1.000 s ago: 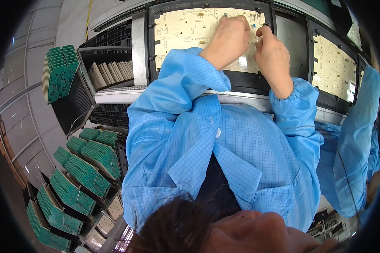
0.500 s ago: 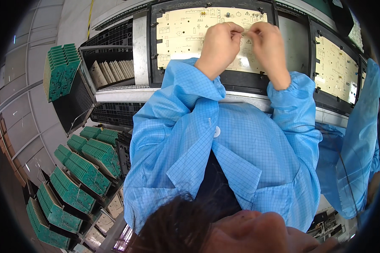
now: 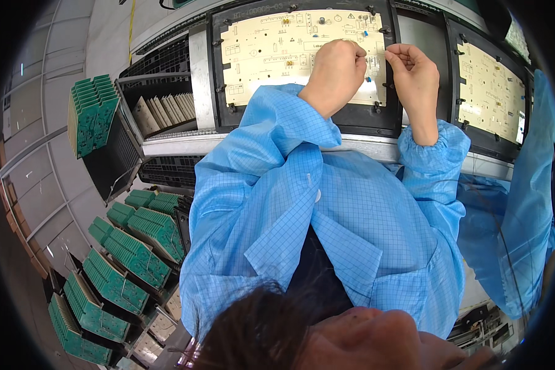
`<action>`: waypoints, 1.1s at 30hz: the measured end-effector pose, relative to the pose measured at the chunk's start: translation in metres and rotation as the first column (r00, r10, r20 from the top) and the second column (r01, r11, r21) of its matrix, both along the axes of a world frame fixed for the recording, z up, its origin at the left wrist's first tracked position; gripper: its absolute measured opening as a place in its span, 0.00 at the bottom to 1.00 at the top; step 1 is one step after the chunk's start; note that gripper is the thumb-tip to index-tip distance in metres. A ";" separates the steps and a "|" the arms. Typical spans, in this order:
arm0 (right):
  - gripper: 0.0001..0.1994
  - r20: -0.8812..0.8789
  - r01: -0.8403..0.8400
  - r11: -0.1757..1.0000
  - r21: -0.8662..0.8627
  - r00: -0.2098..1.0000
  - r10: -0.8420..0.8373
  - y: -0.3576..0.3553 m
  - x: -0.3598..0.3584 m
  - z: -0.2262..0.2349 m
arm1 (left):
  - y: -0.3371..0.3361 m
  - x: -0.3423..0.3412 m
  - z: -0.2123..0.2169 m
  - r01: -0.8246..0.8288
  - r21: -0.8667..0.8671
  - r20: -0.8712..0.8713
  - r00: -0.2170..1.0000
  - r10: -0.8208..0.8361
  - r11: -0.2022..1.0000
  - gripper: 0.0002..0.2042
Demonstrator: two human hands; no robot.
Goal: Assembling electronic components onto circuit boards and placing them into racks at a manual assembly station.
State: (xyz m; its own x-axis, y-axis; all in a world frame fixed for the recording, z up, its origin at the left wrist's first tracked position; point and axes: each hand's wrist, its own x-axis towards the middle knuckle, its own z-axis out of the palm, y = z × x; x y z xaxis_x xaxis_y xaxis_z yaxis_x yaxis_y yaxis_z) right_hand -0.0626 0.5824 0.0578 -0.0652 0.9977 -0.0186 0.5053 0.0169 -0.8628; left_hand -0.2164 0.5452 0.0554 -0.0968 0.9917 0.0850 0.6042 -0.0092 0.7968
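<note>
A cream circuit board (image 3: 253, 80) with printed markings lies in a black frame (image 3: 219, 117) at the top. My left hand (image 3: 336, 77) is over the right half of this board, its thumb and fingers pinched together; anything between them is too small to make out. Just past the board's right edge, above the frame's side, my right hand (image 3: 418, 77) also has its thumb and index finger together, and what they may hold cannot be seen. A small blue component (image 3: 369, 79) sits on the board beside my left hand, with another blue component (image 3: 365, 34) above.
Farther right is a second framed cream board (image 3: 487, 92), with a person's blue sleeve (image 3: 530, 203) near it. On the left, a black rack (image 3: 108, 166) carries green boards (image 3: 94, 114). More green boards (image 3: 114, 277) stand in rows at the lower left. A metal rail (image 3: 179, 146) runs along the near side.
My hands were close together over the board. Now the right hand has moved right, off the board's edge, while the left has shifted slightly. Blue components show where my hands covered the board.
</note>
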 end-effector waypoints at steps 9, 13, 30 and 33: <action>0.08 0.098 -0.099 0.995 0.016 0.990 0.097 -0.002 0.002 -0.001 | 0.005 0.005 0.003 -0.034 -0.019 -0.095 0.995 0.032 0.999 0.06; 0.08 0.180 -0.159 0.984 0.085 0.973 0.142 0.000 0.001 -0.008 | 0.006 0.005 0.006 -0.042 -0.031 -0.093 0.995 0.039 0.999 0.06; 0.06 0.331 -0.142 0.966 0.217 0.941 0.064 -0.001 -0.014 -0.004 | 0.009 0.007 -0.001 0.009 -0.045 -0.137 0.990 -0.015 0.999 0.08; 0.05 0.425 -0.205 0.912 0.354 0.904 0.038 -0.007 -0.024 -0.006 | 0.008 0.006 -0.009 0.046 0.014 -0.153 0.987 -0.043 0.999 0.07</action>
